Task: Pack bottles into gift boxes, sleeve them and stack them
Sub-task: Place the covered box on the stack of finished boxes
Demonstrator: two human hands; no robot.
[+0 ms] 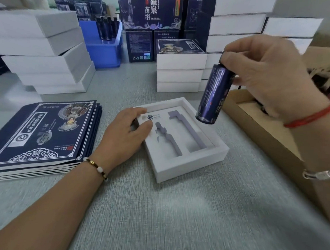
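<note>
An open white gift box (189,163) lies in the middle of the grey table, its white foam insert showing two bottle-shaped cutouts with nothing in them. My left hand (126,134) rests on the box's left edge, thumb and fingers holding its rim. My right hand (270,72) grips a dark blue bottle (214,94) by its cap end, hanging tilted in the air above the box's far right corner. A stack of flat dark blue printed sleeves (42,137) lies left of the box.
A brown cardboard tray (261,128) runs along the right. Stacks of white boxes (47,51) stand at the back left, back centre (179,71) and back right. A blue bin (105,46) with bottles and dark printed cartons (151,12) sit behind.
</note>
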